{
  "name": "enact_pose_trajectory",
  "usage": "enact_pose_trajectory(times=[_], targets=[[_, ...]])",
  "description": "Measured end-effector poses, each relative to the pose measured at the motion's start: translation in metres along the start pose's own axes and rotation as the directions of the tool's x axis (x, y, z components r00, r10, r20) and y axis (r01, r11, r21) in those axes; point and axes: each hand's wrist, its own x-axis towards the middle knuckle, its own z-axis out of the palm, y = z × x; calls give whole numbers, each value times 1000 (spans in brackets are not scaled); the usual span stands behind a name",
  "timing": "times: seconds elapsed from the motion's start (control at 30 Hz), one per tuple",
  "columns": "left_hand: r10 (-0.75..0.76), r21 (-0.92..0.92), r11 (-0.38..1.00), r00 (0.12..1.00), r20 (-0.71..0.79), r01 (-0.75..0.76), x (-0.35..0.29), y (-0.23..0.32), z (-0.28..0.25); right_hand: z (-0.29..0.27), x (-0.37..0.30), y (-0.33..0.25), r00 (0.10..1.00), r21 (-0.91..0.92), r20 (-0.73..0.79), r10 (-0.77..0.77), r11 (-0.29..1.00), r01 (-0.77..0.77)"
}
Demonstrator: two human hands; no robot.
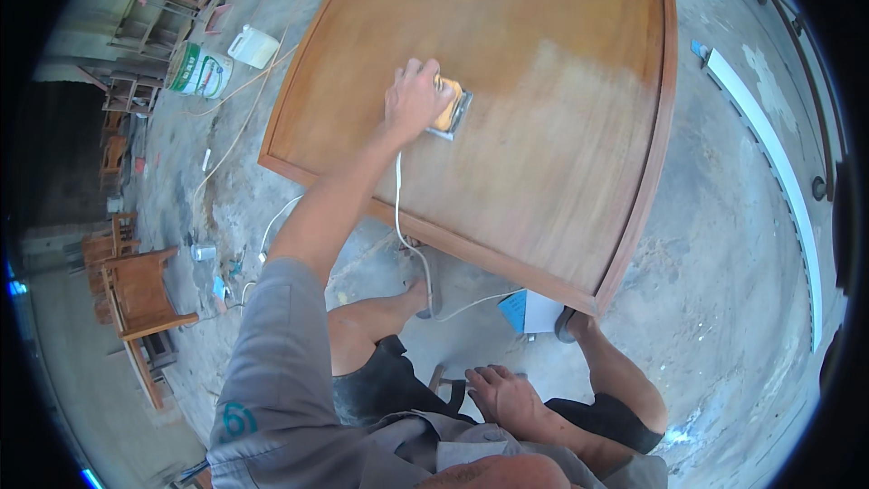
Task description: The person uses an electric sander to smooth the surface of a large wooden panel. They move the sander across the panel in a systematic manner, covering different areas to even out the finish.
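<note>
My left hand (413,101), arm stretched forward, is closed over a yellow-orange electric sander (446,107). The sander's square grey pad lies flat on a large framed wooden panel (507,27). Pale, dusty-looking wood surrounds the sander toward the right, while the upper left of the panel is a deeper orange-brown. From the sander a white cord (398,199) hangs over the panel's near edge to the floor. My right hand (507,396) rests low between my knees, away from the panel, with nothing visible in it and its fingers loosely extended.
On the floor at left stand a white-and-green bucket (199,71), a pale jug (254,46) and a wooden chair (145,294). Loose cords (262,91) cross there. Blue and white sheets (541,312) lie below the panel's near edge. A long white strip (769,145) lies at right.
</note>
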Motion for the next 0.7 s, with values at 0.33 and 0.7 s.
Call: enact_pose_trajectory(times=[0.33, 0.7], targets=[[-93, 13, 996, 992, 79, 93, 98, 23, 23, 0, 0, 10, 999, -4, 2, 44, 999, -44], [-65, 4, 998, 996, 66, 65, -66, -7, -9, -2, 9, -11, 993, -72, -50, -108, 992, 105]])
